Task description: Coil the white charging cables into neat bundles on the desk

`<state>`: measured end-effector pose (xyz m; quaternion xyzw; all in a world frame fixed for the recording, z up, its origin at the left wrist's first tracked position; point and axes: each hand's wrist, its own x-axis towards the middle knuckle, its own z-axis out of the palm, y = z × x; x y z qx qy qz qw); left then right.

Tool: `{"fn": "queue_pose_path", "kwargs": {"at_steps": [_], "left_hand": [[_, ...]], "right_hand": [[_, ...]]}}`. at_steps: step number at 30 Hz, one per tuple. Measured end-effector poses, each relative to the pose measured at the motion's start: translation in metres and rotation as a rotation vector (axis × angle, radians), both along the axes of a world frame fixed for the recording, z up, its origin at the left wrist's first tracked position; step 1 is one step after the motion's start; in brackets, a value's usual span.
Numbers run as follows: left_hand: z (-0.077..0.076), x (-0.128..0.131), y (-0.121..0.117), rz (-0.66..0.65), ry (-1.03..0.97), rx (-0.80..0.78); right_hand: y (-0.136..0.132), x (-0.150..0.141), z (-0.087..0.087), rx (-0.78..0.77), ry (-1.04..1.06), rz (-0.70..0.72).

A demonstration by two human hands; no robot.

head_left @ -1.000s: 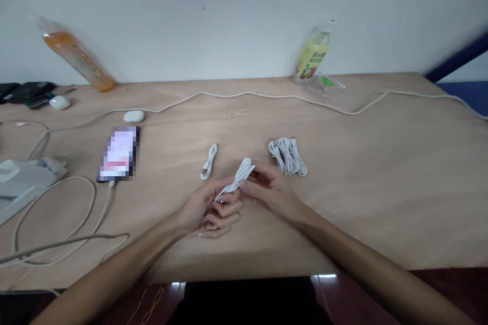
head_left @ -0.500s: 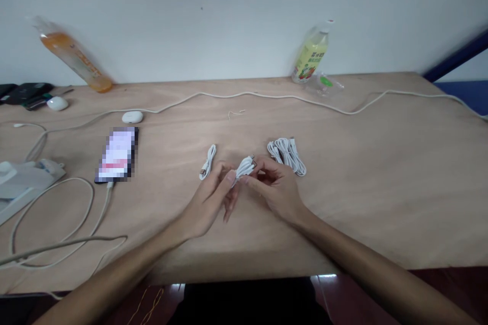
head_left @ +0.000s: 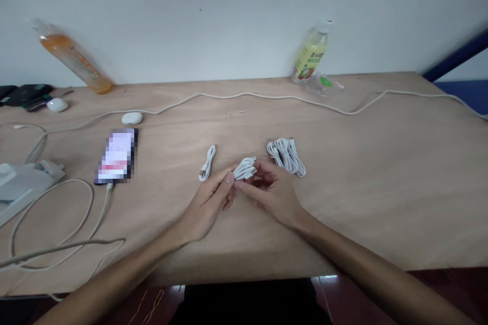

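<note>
Both hands meet at the middle of the wooden table (head_left: 373, 172) over a small folded white cable (head_left: 244, 168). My left hand (head_left: 208, 203) pinches its near end between thumb and fingers. My right hand (head_left: 272, 190) grips the same bundle from the right, fingers curled round it. A second short folded white cable (head_left: 208, 162) lies just left of the hands. A larger coiled white cable bundle (head_left: 286, 156) lies just right of them.
A phone (head_left: 116, 156) with a plugged-in cable lies at the left, beside looped white cords (head_left: 57, 223). A white earbud case (head_left: 131, 118) sits behind it. An orange drink bottle (head_left: 74, 58) and a green-yellow bottle (head_left: 310, 53) stand at the wall. A long cord (head_left: 267, 95) crosses the table.
The hands moved forward and lower to the table. The cable, earlier a long folded strand held up, is now folded into a shorter bundle between both hands.
</note>
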<state>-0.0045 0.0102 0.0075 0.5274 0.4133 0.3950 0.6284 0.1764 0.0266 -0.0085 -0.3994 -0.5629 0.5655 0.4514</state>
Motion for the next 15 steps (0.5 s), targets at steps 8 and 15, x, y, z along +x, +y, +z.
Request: {"fn": "queue_pose_path", "kwargs": {"at_steps": [8, 15], "left_hand": [[-0.0053, 0.0018, 0.0048, 0.003, -0.185, -0.096], [-0.0021, 0.0030, 0.0049, 0.019, -0.257, -0.173]], "right_hand": [[0.0059, 0.0011, -0.0060, -0.120, 0.179, 0.131], [0.0082, 0.0016, -0.0098, -0.151, 0.241, 0.176]]}}
